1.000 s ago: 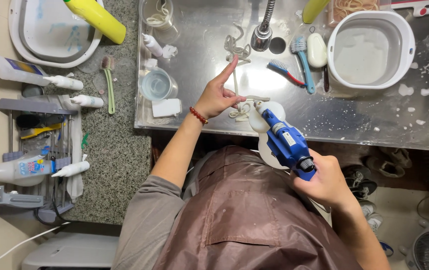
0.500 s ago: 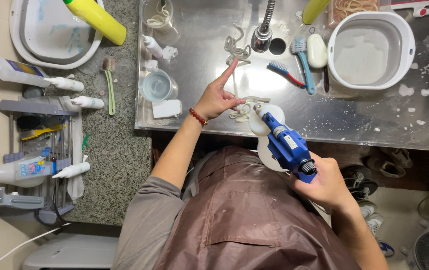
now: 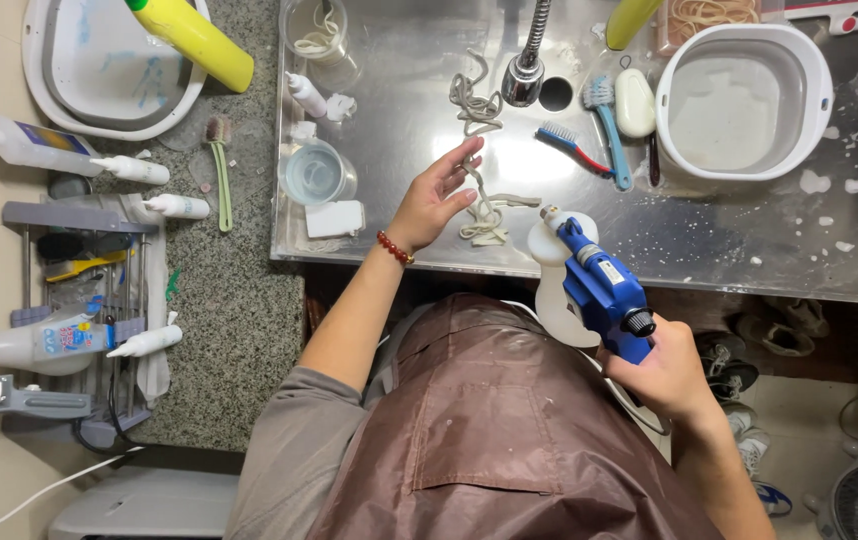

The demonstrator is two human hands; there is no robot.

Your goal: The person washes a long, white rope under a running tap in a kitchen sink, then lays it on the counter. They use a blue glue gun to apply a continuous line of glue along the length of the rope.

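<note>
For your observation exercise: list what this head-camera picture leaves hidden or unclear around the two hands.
- Right hand: its fingers are hidden behind the blue spray gun grip.
- Pale strip at the left hand: too small to tell its material.
- White tub: contents washed out by glare.
- Yellow bottle: its top is cut off by the frame's upper edge.

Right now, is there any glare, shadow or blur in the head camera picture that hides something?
Head view: sharp overall; bright glare on the wet steel sink counter beside the pale stringy strip that the left hand touches; the right hand grips the blue spray gun, clear; floor below is dark.
</note>
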